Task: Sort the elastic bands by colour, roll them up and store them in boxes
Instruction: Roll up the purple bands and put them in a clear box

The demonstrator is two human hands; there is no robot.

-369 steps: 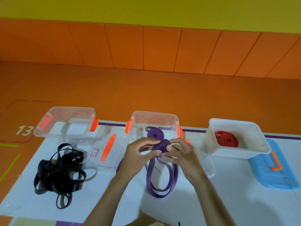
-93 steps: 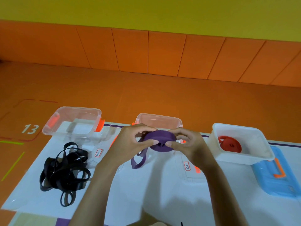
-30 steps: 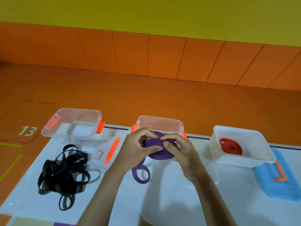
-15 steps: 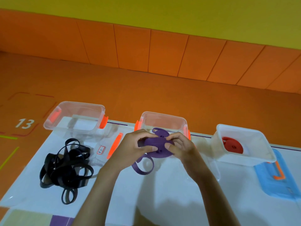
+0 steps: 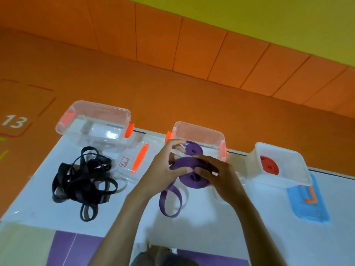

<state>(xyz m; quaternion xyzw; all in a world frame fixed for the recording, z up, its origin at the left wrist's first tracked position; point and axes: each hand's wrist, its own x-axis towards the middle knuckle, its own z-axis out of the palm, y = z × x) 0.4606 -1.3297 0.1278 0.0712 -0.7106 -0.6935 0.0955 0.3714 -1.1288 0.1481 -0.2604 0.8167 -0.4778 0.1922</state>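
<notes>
At centre frame, just before the middle clear box [image 5: 199, 129]: partly rolled purple band [image 5: 192, 181], pinched between left hand [image 5: 162, 170] and right hand [image 5: 221, 175]; soft, springy, likely to unwind; best gripped across the coil's faces

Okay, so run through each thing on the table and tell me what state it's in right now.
Purple band: partly rolled, loose loop hanging.
Left hand: grips the purple band.
Right hand: grips the purple band.
Black bands: tangled, unrolled.
Left box: open.
Middle box: open, holds a purple roll.
White box: open, holds a red roll.
Blue lid: off, by the white box.
</notes>
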